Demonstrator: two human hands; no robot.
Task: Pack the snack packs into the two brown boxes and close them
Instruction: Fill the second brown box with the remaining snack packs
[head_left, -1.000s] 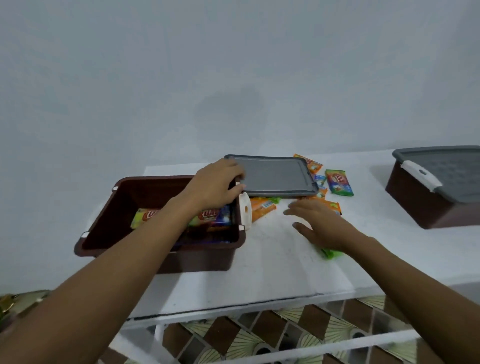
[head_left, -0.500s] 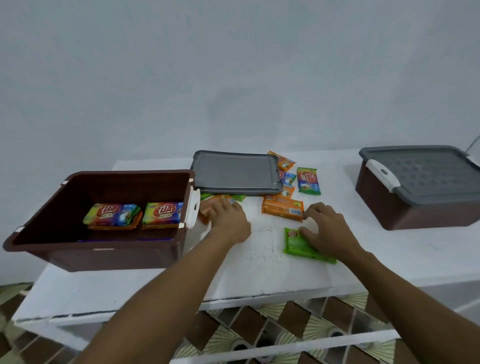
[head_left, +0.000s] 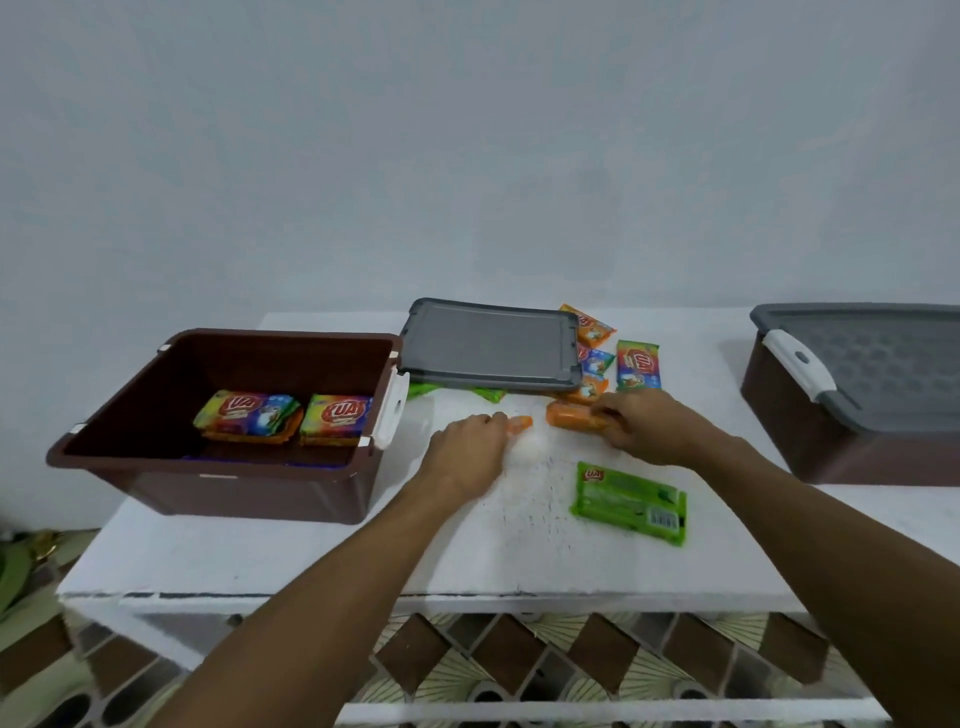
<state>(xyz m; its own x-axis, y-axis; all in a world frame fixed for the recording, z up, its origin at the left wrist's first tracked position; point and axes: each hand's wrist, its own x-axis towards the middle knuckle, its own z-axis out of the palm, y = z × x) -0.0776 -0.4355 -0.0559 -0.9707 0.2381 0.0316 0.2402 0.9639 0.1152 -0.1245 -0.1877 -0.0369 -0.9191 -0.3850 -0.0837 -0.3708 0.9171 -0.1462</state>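
An open brown box (head_left: 218, 483) stands at the table's left with two colourful snack packs (head_left: 283, 422) stacked inside. Its grey lid (head_left: 491, 344) lies flat behind my hands, over several packs. My left hand (head_left: 467, 449) grips a small orange pack (head_left: 521, 423) that pokes out past its fingers. My right hand (head_left: 649, 423) grips a longer orange pack (head_left: 571, 415) by its right end. A green pack (head_left: 628, 501) lies loose in front of my right hand. A second brown box (head_left: 852, 441) with its grey lid on stands at the right.
More packs (head_left: 638, 365) lie right of the loose lid, and green ones (head_left: 488, 393) peek from under its front edge. The white table (head_left: 291, 551) ends close in front of me, with patterned floor tiles below. A plain wall rises behind.
My right hand left the green pack and moved back to take the long orange pack. My left hand shifted right onto the small orange pack. The camera view drifted slightly.
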